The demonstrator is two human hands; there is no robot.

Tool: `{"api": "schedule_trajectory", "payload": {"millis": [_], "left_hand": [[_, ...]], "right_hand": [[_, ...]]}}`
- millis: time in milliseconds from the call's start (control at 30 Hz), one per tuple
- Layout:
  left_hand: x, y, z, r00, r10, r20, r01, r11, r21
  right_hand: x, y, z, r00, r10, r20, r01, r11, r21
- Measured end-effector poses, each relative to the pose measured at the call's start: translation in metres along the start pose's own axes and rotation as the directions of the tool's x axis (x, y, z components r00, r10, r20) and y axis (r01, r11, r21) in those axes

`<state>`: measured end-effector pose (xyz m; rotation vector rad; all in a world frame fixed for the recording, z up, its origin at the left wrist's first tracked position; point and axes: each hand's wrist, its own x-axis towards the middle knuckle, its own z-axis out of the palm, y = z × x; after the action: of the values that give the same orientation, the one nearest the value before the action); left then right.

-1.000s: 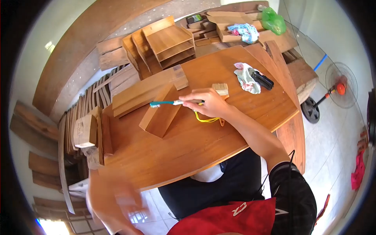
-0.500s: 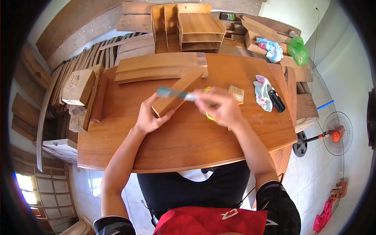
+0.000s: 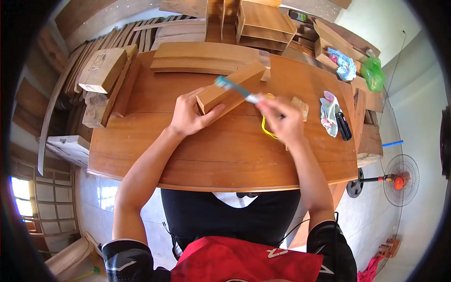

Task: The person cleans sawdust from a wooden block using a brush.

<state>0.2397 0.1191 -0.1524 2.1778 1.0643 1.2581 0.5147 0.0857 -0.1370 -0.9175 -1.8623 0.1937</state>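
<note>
My left hand point(image 3: 189, 114) is closed around the near end of a rectangular wooden block point(image 3: 235, 87), which it holds tilted above the table point(image 3: 221, 164). In my right hand point(image 3: 284, 117) is a slim teal brush point(image 3: 237, 88), toothbrush-like, blurred by motion. The brush head lies over the upper face of the block; whether it touches cannot be made out. Beneath and beside my right hand a yellow loop point(image 3: 268, 130) shows on the table. Partly hidden behind that hand is a pale tan piece point(image 3: 300, 108).
A long wooden piece point(image 3: 202, 58) lies along the table's far side. To the right rest a crumpled cloth point(image 3: 330, 113) and a black object point(image 3: 344, 126). Wood blocks point(image 3: 103, 70) stand at left, a shelf unit point(image 3: 265, 28) behind, a fan point(image 3: 399, 181) at right.
The view has shifted, so the table sits higher in it. The brush has turned and now slants down to the right from its head, still over the block. Both hands keep their hold.
</note>
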Motion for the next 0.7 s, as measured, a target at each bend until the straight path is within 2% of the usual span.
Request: {"api": "schedule_trajectory", "payload": {"millis": [67,133,200,233,333,367,467,500,533,600,633,667,700], "left_hand": [[-0.003,0.007,-0.003,0.999,-0.042,0.032,0.04,0.996,0.08],[-0.002,0.005,0.004,0.999,0.006,-0.037,-0.006,1.0,0.006],[-0.002,0.004,0.006,0.996,0.023,-0.084,-0.025,1.0,-0.019],[-0.002,0.006,0.004,0.996,0.015,-0.086,-0.016,1.0,-0.01],[-0.003,0.001,0.003,0.998,0.018,-0.065,-0.016,0.999,0.034],[-0.002,-0.001,0.002,0.999,0.028,-0.046,-0.026,0.998,0.057],[-0.002,0.003,0.006,0.994,0.005,-0.105,-0.007,1.0,-0.018],[-0.002,0.006,0.003,0.996,-0.013,-0.088,0.013,1.0,-0.002],[-0.001,0.01,0.0,0.996,-0.034,-0.078,0.034,0.999,0.007],[-0.005,0.012,0.003,0.996,-0.045,-0.072,0.046,0.999,0.001],[-0.005,0.009,0.003,0.997,-0.027,-0.069,0.027,1.0,-0.002],[-0.001,0.006,0.003,0.998,-0.001,-0.057,0.002,1.0,0.003],[0.002,0.004,0.006,0.995,0.02,-0.093,-0.02,1.0,-0.003]], "right_hand": [[-0.002,-0.017,0.013,0.994,-0.051,0.093,0.052,0.998,-0.016],[0.008,-0.016,0.008,0.999,0.042,0.035,-0.041,0.998,-0.048],[0.008,0.012,0.001,0.967,0.19,-0.169,-0.184,0.982,0.052],[0.005,0.018,-0.007,0.964,0.231,-0.133,-0.236,0.972,-0.024],[-0.003,-0.008,0.011,1.0,-0.002,-0.006,0.002,0.996,0.085],[-0.003,-0.023,0.007,0.983,0.051,0.174,-0.041,0.997,-0.06],[0.007,-0.011,-0.003,0.992,0.12,-0.024,-0.122,0.988,-0.09],[0.005,0.005,-0.007,0.94,0.319,-0.12,-0.319,0.948,0.013],[0.004,0.019,-0.015,0.921,0.353,-0.167,-0.348,0.936,0.061],[0.004,0.007,-0.005,0.973,0.197,-0.118,-0.198,0.98,0.0],[0.001,-0.015,-0.004,0.982,0.186,0.041,-0.178,0.973,-0.146],[-0.004,-0.02,0.015,0.998,0.064,-0.005,-0.064,0.998,0.03],[-0.001,-0.023,0.012,0.997,0.07,0.043,-0.068,0.996,-0.056]]}}
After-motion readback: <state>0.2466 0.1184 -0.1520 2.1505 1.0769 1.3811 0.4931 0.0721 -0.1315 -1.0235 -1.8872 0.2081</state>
